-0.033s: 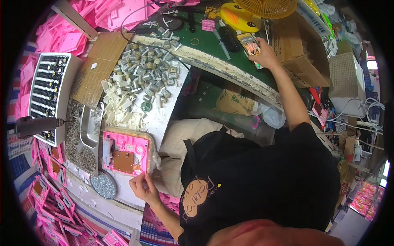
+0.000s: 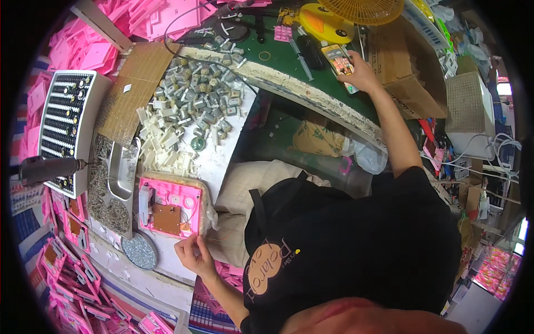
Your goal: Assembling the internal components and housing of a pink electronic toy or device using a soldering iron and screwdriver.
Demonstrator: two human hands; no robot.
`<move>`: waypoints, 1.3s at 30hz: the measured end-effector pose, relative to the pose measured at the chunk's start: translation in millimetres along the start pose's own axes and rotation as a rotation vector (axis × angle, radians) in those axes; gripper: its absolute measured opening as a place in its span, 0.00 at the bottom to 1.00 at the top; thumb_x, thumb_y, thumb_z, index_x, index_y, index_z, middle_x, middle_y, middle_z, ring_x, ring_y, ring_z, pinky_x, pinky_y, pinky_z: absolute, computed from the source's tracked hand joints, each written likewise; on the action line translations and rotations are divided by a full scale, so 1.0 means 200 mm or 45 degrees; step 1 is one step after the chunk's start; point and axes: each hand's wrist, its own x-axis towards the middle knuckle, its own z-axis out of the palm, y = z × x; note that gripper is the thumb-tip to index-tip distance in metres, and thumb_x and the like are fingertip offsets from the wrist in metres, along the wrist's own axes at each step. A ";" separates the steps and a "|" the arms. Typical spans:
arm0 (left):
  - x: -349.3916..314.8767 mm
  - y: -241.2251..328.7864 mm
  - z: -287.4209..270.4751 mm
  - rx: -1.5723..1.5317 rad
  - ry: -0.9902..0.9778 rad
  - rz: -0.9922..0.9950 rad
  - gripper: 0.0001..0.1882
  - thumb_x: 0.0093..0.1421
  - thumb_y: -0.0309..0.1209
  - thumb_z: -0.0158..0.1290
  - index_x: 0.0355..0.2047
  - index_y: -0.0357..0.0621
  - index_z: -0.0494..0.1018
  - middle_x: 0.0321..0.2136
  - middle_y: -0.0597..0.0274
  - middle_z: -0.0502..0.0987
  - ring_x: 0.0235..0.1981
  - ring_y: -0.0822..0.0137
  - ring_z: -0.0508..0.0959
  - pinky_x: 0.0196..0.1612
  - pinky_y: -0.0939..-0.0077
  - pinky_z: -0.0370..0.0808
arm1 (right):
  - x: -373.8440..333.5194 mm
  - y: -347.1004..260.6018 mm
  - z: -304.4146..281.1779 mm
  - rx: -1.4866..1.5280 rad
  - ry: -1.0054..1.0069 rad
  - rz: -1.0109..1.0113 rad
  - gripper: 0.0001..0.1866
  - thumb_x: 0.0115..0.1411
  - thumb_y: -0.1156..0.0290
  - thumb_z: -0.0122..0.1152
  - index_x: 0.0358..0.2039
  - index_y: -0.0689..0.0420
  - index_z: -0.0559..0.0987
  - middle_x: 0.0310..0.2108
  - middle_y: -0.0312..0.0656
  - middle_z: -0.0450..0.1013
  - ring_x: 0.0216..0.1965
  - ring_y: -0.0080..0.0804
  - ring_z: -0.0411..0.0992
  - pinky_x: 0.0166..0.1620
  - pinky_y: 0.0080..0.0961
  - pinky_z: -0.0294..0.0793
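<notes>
Workshop: power tool, heaped pink parts

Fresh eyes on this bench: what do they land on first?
Likely the pink plastic parts heaped upper left, then the grey metal pieces piled left of centre. A yellow duck face stands out at top, just above the phone at the right hand.

Right hand outstretched, curled; left hand pinched

lettering on black shirt — seemingly tan
</notes>
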 end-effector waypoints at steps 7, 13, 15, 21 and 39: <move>0.02 -0.02 -0.06 0.059 -0.049 0.019 0.10 0.52 0.23 0.67 0.35 0.41 0.81 0.29 0.55 0.74 0.31 0.55 0.76 0.35 0.66 0.73 | -0.15 -0.67 -0.21 0.427 0.060 -0.566 0.28 0.58 0.62 0.71 0.56 0.60 0.77 0.50 0.50 0.77 0.48 0.37 0.77 0.51 0.32 0.76; 0.06 -0.01 -0.16 0.034 -0.081 -0.034 0.12 0.52 0.26 0.68 0.37 0.43 0.81 0.29 0.59 0.75 0.28 0.60 0.77 0.30 0.68 0.75 | -0.54 -1.50 0.16 0.913 -0.548 -1.170 0.10 0.57 0.78 0.67 0.41 0.63 0.84 0.35 0.43 0.81 0.37 0.32 0.79 0.44 0.27 0.76; 0.03 -0.01 -0.15 0.011 -0.049 -0.064 0.12 0.52 0.27 0.68 0.38 0.44 0.81 0.29 0.59 0.75 0.28 0.61 0.78 0.30 0.69 0.75 | -0.61 -1.74 0.27 0.993 -0.488 -1.568 0.07 0.55 0.80 0.66 0.36 0.62 0.83 0.32 0.46 0.80 0.32 0.40 0.78 0.38 0.31 0.76; 0.01 -0.02 -0.15 -0.001 -0.096 -0.087 0.12 0.52 0.28 0.68 0.38 0.47 0.81 0.31 0.60 0.75 0.28 0.61 0.78 0.30 0.68 0.75 | -0.69 -2.04 0.44 0.773 -0.520 -2.086 0.08 0.54 0.71 0.70 0.35 0.56 0.82 0.35 0.41 0.76 0.41 0.43 0.73 0.44 0.35 0.75; 0.18 0.12 -0.21 0.180 -0.128 0.068 0.10 0.52 0.28 0.66 0.34 0.45 0.78 0.31 0.60 0.76 0.30 0.59 0.78 0.31 0.66 0.76 | 0.13 -2.49 0.12 0.833 -0.138 -1.622 0.10 0.58 0.70 0.67 0.39 0.61 0.83 0.33 0.46 0.81 0.35 0.43 0.78 0.43 0.35 0.77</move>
